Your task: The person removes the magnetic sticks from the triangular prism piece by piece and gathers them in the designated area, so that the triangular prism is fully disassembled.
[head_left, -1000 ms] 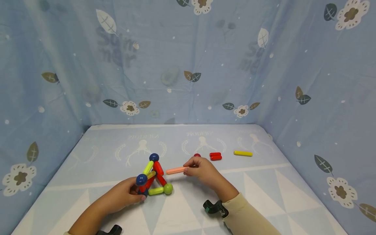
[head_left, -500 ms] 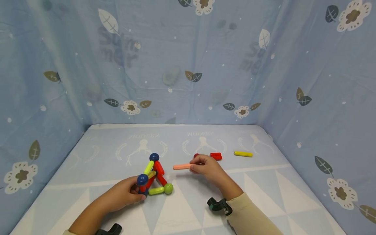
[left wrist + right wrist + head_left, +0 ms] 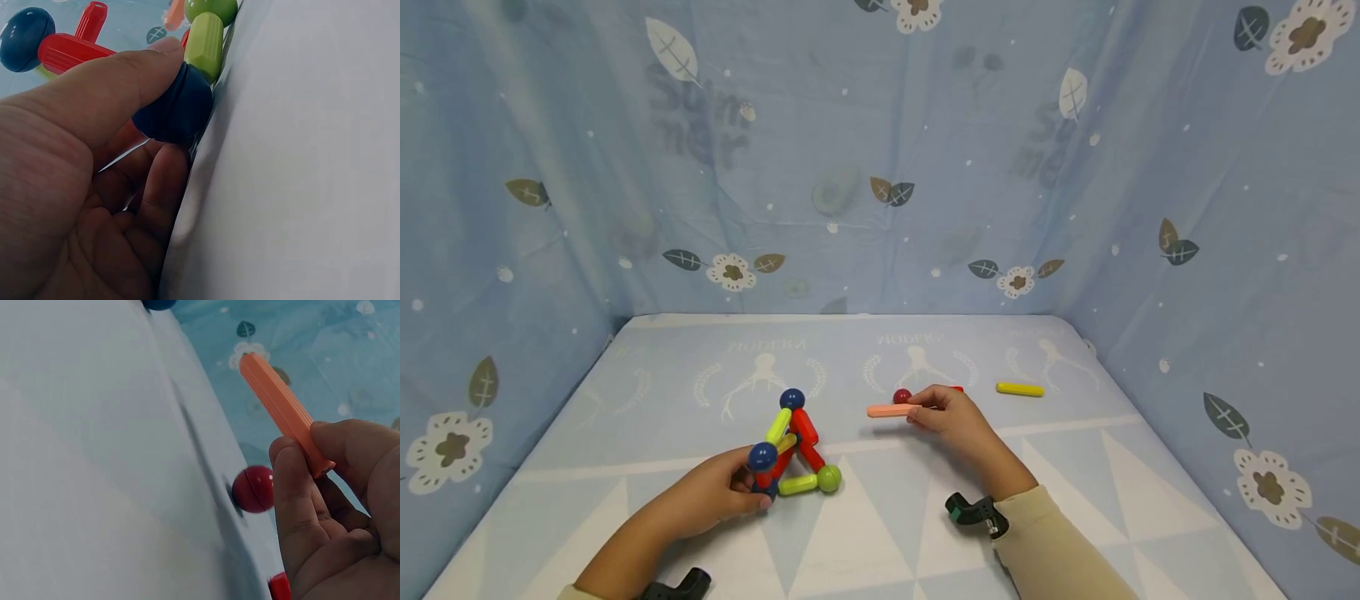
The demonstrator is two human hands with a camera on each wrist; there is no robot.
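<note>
Mid-assembly: left hand (image 3: 718,500) pinching the frame's blue ball (image 3: 762,457), right hand (image 3: 951,415) pinching an orange rod (image 3: 891,410) at 2 o'clock, likely needing seating on a free ball.

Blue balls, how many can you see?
2. One blue ball tops the stick structure; the other blue ball is at its near corner, held by the left hand. Others may be hidden.

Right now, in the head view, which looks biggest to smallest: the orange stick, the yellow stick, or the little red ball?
1. orange stick
2. yellow stick, nearly alike and farther away, so unsure
3. red ball, clearly smallest
</note>
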